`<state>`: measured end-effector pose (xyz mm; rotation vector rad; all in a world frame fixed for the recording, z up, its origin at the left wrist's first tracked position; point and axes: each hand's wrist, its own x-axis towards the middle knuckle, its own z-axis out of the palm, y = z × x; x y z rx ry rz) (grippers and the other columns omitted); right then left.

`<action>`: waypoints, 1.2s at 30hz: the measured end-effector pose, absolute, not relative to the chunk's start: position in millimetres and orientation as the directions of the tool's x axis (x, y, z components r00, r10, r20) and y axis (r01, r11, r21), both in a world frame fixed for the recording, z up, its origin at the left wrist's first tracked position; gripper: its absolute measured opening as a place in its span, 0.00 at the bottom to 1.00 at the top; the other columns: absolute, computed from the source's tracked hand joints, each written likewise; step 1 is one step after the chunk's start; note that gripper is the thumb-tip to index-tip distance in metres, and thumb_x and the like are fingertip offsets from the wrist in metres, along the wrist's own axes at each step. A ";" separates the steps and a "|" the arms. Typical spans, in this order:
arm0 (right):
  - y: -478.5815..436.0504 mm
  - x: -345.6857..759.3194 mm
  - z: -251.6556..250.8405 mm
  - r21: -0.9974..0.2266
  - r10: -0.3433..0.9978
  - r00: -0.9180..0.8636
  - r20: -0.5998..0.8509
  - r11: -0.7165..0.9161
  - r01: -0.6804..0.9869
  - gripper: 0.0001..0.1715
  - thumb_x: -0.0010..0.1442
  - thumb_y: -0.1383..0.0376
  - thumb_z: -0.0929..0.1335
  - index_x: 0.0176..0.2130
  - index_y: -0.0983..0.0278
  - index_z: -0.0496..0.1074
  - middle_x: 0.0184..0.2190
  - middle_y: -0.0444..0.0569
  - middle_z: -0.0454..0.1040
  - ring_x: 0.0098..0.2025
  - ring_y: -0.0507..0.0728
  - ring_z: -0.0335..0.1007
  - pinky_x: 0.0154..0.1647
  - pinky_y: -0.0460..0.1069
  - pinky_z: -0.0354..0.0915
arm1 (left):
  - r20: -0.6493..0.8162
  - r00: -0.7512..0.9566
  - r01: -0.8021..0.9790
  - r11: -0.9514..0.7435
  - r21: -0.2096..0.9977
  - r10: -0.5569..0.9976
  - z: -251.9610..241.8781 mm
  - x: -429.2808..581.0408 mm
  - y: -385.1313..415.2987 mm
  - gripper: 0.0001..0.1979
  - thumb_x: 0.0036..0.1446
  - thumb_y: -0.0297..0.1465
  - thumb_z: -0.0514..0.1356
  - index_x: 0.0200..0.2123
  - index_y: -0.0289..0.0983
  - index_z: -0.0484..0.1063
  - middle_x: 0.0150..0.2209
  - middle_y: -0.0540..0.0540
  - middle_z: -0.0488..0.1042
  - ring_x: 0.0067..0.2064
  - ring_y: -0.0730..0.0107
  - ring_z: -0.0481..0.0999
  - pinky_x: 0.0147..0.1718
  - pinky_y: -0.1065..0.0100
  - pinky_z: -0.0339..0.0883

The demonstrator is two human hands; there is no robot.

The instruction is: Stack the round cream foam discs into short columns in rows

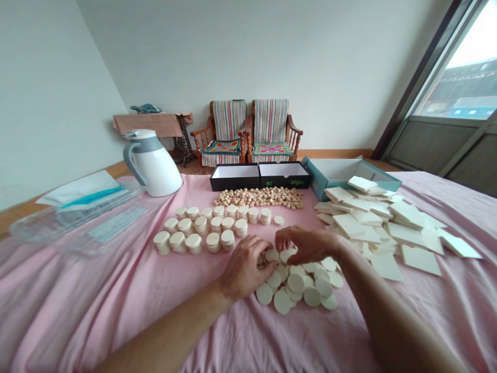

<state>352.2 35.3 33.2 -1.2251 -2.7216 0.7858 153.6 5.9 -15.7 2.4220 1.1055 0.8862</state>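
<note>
While disc pile [295, 283] lies on pink cloth [240, 344] (head cam), L hand [246, 267] curls at its far-left edge, R hand [311, 244] arches over its far side; can't tell if either grips. Stacks [201, 225] sit left of pile, squares [351, 225] right. Step's likely gathering discs [282, 302]; next move prob. needs light pinch.

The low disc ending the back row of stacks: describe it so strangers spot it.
On the pink cloth, nearer the camera than the tan balls, stand rows of disc stacks. The low disc sits at the back row's right end, clearly shorter than its neighbouring stack.
</note>
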 end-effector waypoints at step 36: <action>88.5 352.0 -26.6 -0.413 0.877 -0.142 0.458 0.352 0.840 0.08 0.49 0.66 0.66 0.34 0.64 0.67 0.32 0.48 0.69 0.33 0.53 0.64 0.35 0.46 0.60 | 0.354 0.383 0.629 -0.522 0.576 0.853 -20.2 152.5 9.7 0.15 0.49 0.28 0.61 0.43 0.36 0.69 0.37 0.45 0.74 0.42 0.63 0.72 0.42 0.64 0.66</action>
